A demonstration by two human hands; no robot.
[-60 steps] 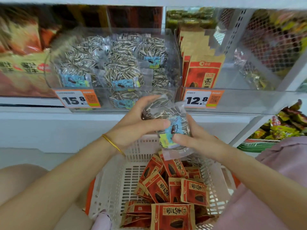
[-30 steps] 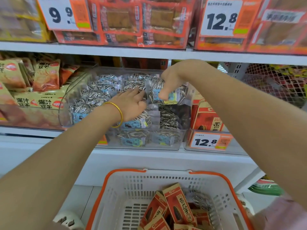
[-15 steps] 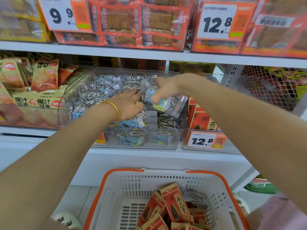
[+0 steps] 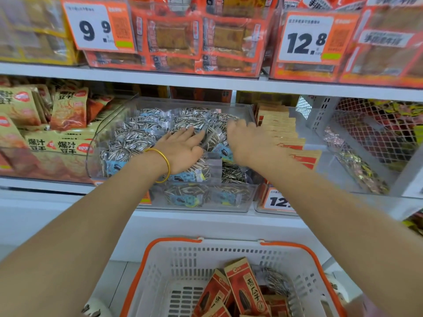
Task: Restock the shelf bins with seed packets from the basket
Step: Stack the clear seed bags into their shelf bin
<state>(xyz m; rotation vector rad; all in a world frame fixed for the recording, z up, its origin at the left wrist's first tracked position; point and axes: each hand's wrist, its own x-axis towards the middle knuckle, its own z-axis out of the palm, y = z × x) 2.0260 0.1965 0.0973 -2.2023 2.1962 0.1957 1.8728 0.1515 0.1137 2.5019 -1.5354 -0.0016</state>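
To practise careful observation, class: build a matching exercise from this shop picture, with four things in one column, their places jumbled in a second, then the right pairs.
Things
1. thin gold bangle
2. red paper seed packets
3. heap of clear striped-seed packets
4. white 9.9 price tag

Places
A. in the transparent plastic shelf bin
B. in the white plastic basket with orange rim
C. above the upper white shelf board
D. around the wrist of the left hand

Pairs: 1-D, 2-B, 3-A, 4-C.
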